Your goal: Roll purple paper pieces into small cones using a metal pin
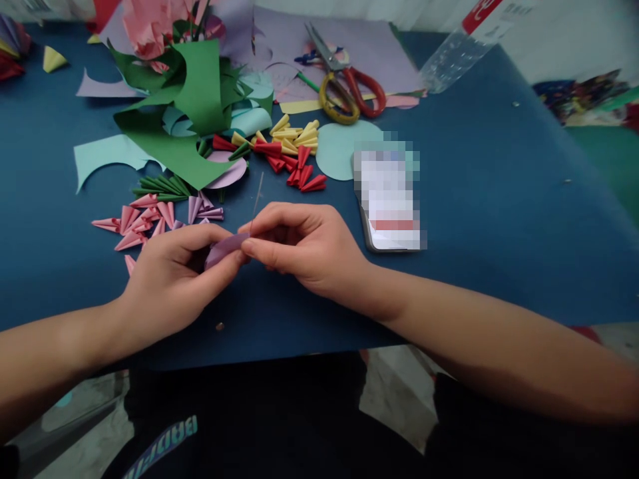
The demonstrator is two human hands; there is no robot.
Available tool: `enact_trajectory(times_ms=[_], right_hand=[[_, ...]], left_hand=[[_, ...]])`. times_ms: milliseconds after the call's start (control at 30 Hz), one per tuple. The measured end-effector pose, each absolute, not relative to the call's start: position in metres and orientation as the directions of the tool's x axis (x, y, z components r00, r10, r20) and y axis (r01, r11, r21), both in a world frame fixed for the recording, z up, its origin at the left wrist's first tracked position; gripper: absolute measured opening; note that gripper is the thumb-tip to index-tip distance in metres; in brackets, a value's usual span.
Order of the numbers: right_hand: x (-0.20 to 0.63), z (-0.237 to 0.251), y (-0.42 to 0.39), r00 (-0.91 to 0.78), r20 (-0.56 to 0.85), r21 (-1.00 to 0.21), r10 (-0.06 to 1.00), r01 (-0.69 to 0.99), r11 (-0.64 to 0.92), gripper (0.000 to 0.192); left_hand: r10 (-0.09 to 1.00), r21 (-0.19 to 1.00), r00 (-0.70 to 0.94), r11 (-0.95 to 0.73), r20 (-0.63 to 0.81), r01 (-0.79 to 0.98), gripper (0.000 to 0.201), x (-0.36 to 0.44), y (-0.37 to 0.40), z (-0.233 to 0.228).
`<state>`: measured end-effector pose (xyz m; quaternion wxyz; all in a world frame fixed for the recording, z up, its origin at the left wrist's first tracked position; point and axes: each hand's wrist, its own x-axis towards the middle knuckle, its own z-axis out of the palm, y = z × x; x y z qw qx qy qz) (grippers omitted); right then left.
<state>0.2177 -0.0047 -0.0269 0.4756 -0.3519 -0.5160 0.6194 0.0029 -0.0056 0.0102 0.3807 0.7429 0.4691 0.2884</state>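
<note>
Purple paper strip [225, 247] between both hands' grips.

Lilac paper strip [224, 247], blue table cover [499, 219], green paper sheet [194, 100], red-and-yellow-handled scissors [344, 90], pink folded cones [140, 219]

We are viewing an evenly, softly lit scene; edges are bending and blurring, and shadows are staying faint.

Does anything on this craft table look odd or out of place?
Mostly ordinary craft clutter. One oddity: a clear plastic bottle lies on its side at the blue table's far edge. Both hands pinch a purple paper piece.
</note>
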Motion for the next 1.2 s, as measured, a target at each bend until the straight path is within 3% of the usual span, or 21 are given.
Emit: enact_trajectory(times_ms=[233,433,733,933,1200], right_hand=[[0.2181,-0.025,-0.0052,-0.281,0.165,-0.965,0.945,-0.242,0.097,0.018],[0.2179,-0.0257,-0.0053,-0.278,0.15,-0.968,0.949,-0.237,0.084,0.023],[0.2195,-0.0245,-0.0047,-0.291,0.156,-0.97,0.944,-0.223,0.091,0.026],[0.2181,-0.0247,-0.0058,-0.293,0.168,-0.959,0.941,-0.268,0.088,0.026],[0.2176,-0.0241,-0.0067,-0.322,0.174,-0.947,0.931,-0.313,0.069,0.028]], left_hand=[[0.925,0.84,0.374,-0.254,0.066,0.479,0.017,0.0022,-0.0057,0.0065],[0.94,0.841,0.333,-0.24,0.076,0.485,0.015,0.0037,-0.0066,0.007],[0.913,0.835,0.397,-0.289,0.093,0.468,0.016,-0.0006,-0.0063,0.0062],[0.885,0.808,0.44,-0.367,0.151,0.46,0.013,-0.0019,-0.0083,0.0051],[0.889,0.843,0.435,-0.339,0.142,0.417,0.013,-0.0008,-0.0078,0.0058]])
